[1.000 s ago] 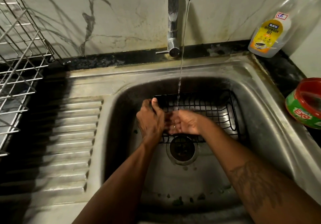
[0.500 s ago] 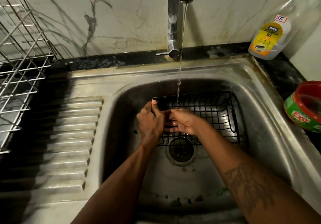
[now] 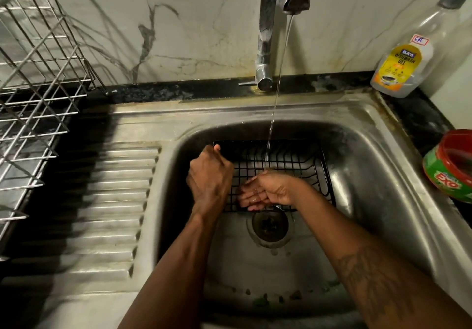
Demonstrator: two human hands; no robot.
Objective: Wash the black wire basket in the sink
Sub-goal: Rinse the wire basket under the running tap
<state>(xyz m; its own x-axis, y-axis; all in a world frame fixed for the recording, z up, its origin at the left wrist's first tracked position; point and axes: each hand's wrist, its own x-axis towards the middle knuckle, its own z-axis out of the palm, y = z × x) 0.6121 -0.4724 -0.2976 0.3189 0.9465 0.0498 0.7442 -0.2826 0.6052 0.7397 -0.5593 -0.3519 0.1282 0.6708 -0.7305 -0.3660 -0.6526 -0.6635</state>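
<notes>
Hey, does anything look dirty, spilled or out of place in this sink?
Nothing is spilled or broken. Small dark and greenish scraps lie on the sink floor near its front edge, and brownish grime rings the tap base. The black wire basket sits under the stream.

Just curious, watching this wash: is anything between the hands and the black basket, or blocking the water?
Nothing visible. The left hand grips the left rim of the black wire basket, the right hand lies on its mesh, and the stream falls in.
</notes>
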